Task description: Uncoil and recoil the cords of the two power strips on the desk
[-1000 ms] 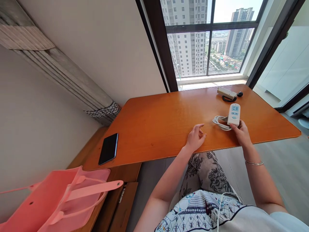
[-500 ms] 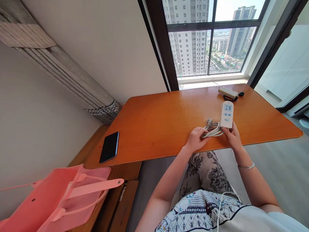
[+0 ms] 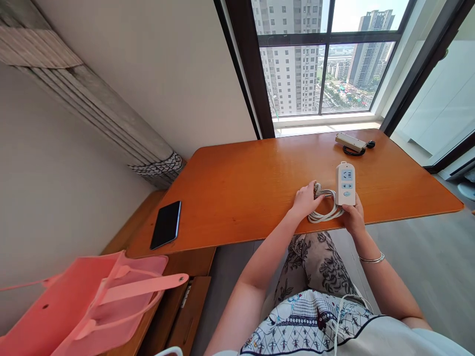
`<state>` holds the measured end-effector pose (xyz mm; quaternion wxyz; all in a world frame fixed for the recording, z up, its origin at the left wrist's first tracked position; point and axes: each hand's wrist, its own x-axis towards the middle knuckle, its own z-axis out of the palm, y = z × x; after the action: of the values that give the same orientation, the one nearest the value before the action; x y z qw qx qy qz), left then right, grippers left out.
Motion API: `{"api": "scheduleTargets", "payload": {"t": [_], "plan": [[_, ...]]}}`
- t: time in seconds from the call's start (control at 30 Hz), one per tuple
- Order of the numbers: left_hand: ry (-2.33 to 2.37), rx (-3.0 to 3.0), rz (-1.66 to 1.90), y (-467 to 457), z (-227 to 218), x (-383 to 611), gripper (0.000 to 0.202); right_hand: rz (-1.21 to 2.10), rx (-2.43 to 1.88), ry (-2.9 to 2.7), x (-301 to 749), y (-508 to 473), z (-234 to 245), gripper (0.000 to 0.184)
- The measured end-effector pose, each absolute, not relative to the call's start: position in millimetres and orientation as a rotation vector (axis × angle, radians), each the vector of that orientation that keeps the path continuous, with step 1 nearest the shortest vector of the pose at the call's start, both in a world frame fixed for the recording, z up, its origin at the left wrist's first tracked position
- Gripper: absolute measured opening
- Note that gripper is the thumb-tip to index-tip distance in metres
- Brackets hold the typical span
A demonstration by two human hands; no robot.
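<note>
A white power strip (image 3: 345,183) with blue sockets stands tilted up near the front edge of the orange wooden table (image 3: 245,188). My right hand (image 3: 352,216) is closed around its lower end. Its white cable (image 3: 326,210) lies coiled beside it. My left hand (image 3: 306,199) grips the coil where the plug sits, fingers curled over it.
A second beige power strip (image 3: 350,142) with a black cord lies at the table's far right by the window. A black phone (image 3: 166,225) rests on the table's left front corner. A pink bag (image 3: 89,301) sits at lower left over a wooden cabinet (image 3: 185,306).
My right hand has pulled the white power strip left and toward me. My left hand, empty a second ago, has closed on the coiled cable.
</note>
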<state>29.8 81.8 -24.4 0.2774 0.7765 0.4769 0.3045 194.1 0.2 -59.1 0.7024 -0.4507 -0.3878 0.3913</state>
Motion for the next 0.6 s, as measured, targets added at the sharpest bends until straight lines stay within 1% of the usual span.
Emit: {"api": "scheduleTargets", "payload": {"t": [0.07,0.13,0.23,0.3,0.43,0.6], "plan": [[1.226,2.008,0.873,83.2,-28.2,29.7,0.046,0.883,-0.978,-0.823,187.9,0.2,-59.5,0.049],[1.143,1.93,0.987,82.4,-32.1,27.5,0.043,0.886,-0.953,-0.772,182.5,0.8,-59.2,0.048],[0.969,1.904,1.13,78.0,-34.4,22.9,0.052,0.858,-0.917,-0.691,176.2,2.4,-57.1,0.046],[0.871,1.909,1.136,74.3,-32.9,20.2,0.053,0.833,-0.9,-0.657,173.3,3.6,-54.7,0.045],[0.824,1.954,1.077,70.0,-29.2,17.3,0.035,0.854,-0.856,-0.64,170.1,6.0,-49.5,0.042],[0.76,2.204,1.02,69.9,-33.7,20.2,0.011,0.896,-0.793,-0.651,169.2,9.1,-41.6,0.043]]}}
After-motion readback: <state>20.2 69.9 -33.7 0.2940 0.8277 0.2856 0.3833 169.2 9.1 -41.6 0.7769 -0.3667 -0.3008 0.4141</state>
